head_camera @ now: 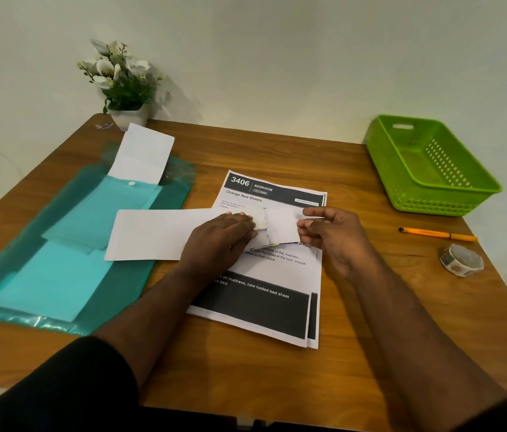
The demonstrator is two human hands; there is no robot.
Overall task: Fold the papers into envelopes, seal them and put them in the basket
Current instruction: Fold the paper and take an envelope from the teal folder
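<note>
Looking down from your head camera, your left hand presses flat, fingers straight, on a long folded paper strip lying across printed sheets and a teal folder. Your right hand pinches the strip's upturned right flap. A green basket sits well apart, at the table's far right.

A long white folded paper strip is lying across a stack of printed sheets at the table's middle, its right end flap standing raised. The green slotted basket is sitting well apart at the far right corner.
</note>
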